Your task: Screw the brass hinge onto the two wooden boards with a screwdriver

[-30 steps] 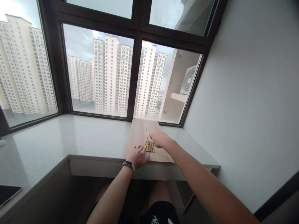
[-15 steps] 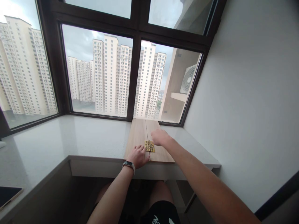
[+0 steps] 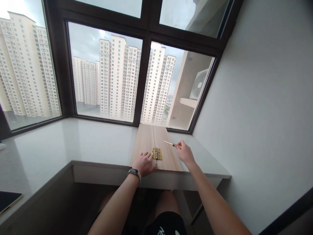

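Two pale wooden boards (image 3: 144, 140) lie side by side with a thin seam between them. Across the seam, near the front end, sits an ornate brass hinge (image 3: 156, 153). My left hand (image 3: 144, 163) rests on the left board with fingers spread, thumb near the front edge, fingertips close beside the hinge; it holds nothing. My right hand (image 3: 185, 151) is closed around the handle of a screwdriver (image 3: 168, 142), at the right side of the boards. The thin metal shaft points left over the right board, apart from the hinge.
The boards lie on a white windowsill counter (image 3: 102, 140) with a front edge near my legs. Dark window frames (image 3: 107, 119) stand behind, and a grey wall (image 3: 256, 98) rises on the right. A dark flat device (image 3: 9, 199) lies at the far left.
My right hand has moved right and back from above the hinge, and the screwdriver now shows in it. My left hand stays in place on the board. The view has shifted slightly.
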### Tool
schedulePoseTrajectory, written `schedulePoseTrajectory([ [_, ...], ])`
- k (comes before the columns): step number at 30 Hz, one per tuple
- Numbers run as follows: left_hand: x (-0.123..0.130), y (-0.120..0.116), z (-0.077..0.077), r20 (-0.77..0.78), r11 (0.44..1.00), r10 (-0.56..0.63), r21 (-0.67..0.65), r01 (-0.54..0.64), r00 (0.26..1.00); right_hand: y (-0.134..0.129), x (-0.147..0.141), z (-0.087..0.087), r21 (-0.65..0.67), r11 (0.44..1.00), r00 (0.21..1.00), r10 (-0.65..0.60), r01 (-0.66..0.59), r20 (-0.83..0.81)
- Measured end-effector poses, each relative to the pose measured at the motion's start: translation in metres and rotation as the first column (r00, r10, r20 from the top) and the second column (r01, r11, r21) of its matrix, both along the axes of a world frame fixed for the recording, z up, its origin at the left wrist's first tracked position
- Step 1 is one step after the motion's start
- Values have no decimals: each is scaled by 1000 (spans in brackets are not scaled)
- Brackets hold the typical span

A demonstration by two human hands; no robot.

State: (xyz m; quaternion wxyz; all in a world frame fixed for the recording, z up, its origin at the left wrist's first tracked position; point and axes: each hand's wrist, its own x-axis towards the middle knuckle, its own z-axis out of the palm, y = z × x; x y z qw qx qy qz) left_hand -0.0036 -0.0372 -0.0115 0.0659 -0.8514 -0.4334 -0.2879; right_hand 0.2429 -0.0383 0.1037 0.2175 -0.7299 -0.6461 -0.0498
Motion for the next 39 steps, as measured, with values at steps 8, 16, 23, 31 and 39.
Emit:
schedulePoseTrajectory([
  [8,-1,-1,4,2,1000,1,-19,-1,1000,-24,-11,-111,130,990,989,-32,51,-146],
  [16,-1,-3,5,16,1000,-5,-25,6,1000,-19,-22,-105,93,993,993,-74,66,89],
  [23,-4,-2,7,19,999,-16,-38,17,1000,3,-9,-114,104,993,997,-58,62,-45],
  [31,-6,6,7,96,992,-5,-123,16,995,14,61,-126,132,960,967,-236,247,-94],
  [39,-41,44,0,387,963,229,-222,-150,893,18,84,-119,163,937,949,-314,309,6],
])
